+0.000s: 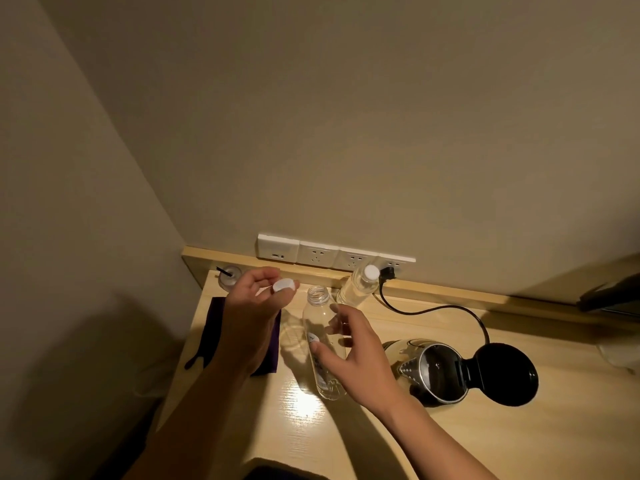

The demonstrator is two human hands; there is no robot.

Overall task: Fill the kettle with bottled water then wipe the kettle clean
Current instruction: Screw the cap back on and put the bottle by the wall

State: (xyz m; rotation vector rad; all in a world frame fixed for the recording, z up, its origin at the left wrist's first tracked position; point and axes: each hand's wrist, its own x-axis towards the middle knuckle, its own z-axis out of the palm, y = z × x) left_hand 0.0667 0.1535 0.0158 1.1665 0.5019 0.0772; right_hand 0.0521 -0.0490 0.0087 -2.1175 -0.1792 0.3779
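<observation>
A clear plastic bottle [320, 327] stands upright and uncapped on the wooden table [346, 431]; it looks empty. My right hand [356, 358] wraps loosely around it, thumb on the label and fingers behind. My left hand [256, 306] hovers left of the bottle's neck, pinching the white cap [284, 285] between thumb and fingers. The kettle [440, 372] sits to the right of the bottle with its black lid [502, 374] flipped open. A dark purple cloth [216, 327] lies flat under my left wrist.
A second, full bottle [360, 287] with a white cap stands at the back by the wall sockets [332, 254]. The kettle's black cord [433, 308] runs from a plug there. A small glass [230, 277] with a black stick sits in the back left corner.
</observation>
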